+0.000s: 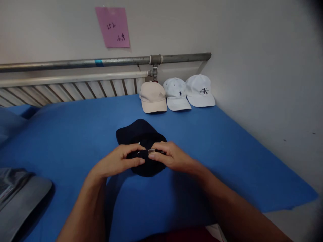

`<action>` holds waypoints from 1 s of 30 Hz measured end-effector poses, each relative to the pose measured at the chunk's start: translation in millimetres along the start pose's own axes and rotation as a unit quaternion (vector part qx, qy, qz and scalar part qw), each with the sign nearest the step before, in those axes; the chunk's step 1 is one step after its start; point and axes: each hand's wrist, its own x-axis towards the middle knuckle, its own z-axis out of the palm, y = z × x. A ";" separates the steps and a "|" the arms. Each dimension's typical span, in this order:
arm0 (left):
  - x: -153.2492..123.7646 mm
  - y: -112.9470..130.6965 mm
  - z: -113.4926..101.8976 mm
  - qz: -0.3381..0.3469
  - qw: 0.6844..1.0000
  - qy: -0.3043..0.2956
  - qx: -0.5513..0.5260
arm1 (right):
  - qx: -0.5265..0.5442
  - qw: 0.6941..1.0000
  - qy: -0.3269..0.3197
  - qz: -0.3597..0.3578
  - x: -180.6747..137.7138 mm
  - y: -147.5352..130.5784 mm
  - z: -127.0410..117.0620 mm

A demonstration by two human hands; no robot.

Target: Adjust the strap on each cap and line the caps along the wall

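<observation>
A dark navy baseball cap point(137, 129) is held over the blue surface, its brim pointing away and to the left, its back strap facing me. My left hand point(123, 158) pinches the left part of the strap between thumb and fingers. On the right side, my right hand point(170, 155) grips the strap by its metal buckle point(151, 151), thumb in front and fingers behind. Part of the cap's opening shows above the strap; the fingers cover some of the strap.
Along the back stand a beige cap point(152, 95), a pale cap with a small dark emblem point(177, 92) and a white lettered cap point(200, 89). A grey cap point(32, 191) lies at the left front. Behind the blue-covered table point(75, 124) are a radiator point(75, 90) and a metal pipe point(121, 62).
</observation>
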 end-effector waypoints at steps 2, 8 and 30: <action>-2.9 -1.3 -4.9 -0.002 1.000 0.017 -0.004 | 0.038 0.999 0.009 0.027 -0.7 -0.4 -2.8; -5.1 0.0 -8.7 -0.005 1.000 0.020 -0.016 | 0.031 0.998 0.033 0.040 -2.3 -2.2 -6.3; -13.4 -4.3 -14.8 0.013 0.991 -0.007 -0.130 | 0.075 0.997 -0.007 -0.036 -15.8 -12.6 -28.2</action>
